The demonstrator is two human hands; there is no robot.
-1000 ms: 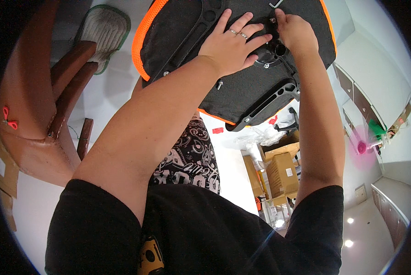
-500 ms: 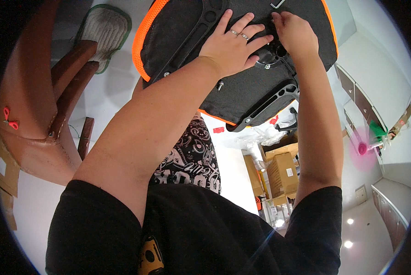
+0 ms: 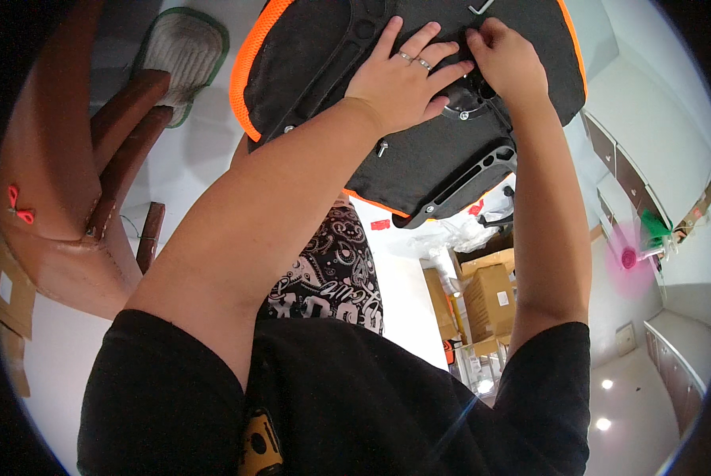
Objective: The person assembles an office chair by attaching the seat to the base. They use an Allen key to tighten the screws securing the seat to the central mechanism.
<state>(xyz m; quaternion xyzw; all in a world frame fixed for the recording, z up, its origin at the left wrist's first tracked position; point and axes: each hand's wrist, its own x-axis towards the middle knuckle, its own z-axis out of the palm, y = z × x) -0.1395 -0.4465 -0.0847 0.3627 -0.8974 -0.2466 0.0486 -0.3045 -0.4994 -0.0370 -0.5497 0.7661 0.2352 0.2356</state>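
The black underside of an orange-edged chair seat (image 3: 407,170) faces me at the top. My left hand (image 3: 399,79), with rings on two fingers, rests on it with fingers spread, partly over a round black fitting (image 3: 465,105). Beside it my right hand (image 3: 510,62) is closed, thumb and index finger pinched near the fitting; whatever is between them is hidden. Just beyond the right fingers lies a bent hex key (image 3: 480,8). A silver bolt (image 3: 382,148) stands out of the fabric. Two black armrest brackets are fixed to the seat, one on the near right (image 3: 466,182) and one on the left (image 3: 324,75).
A brown leather seat (image 3: 54,166) with red-handled scissors (image 3: 20,206) on it is at the left, near a grey slipper-shaped mat (image 3: 185,51). Cardboard boxes (image 3: 490,301) and clear plastic wrap (image 3: 447,242) lie on the floor at right. A pink fan (image 3: 628,256) stands farther right.
My right hand has shifted slightly left and down, its fingers still pinched. The left hand stays spread in the same place.
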